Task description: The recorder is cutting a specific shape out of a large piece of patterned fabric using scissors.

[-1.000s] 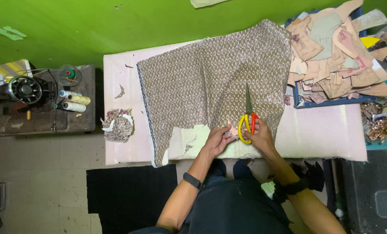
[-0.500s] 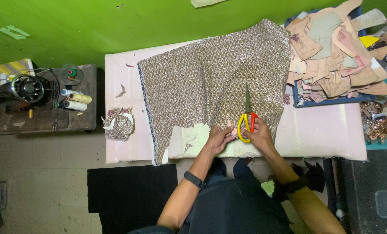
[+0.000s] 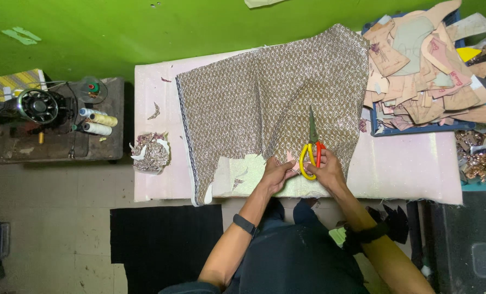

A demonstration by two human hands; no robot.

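Matt woven cloth (image 3: pixel 264 103); scissors (image 3: pixel 311 147) with glossy plastic handles, dull metal blades.

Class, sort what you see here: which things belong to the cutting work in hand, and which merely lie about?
In use:
- scissors, yellow and red handles, in the right hand
- patterned fabric
- pale pattern piece under the left hand

Lying about:
- scrap pile
- tray of card templates
- sewing machine
- thread cones
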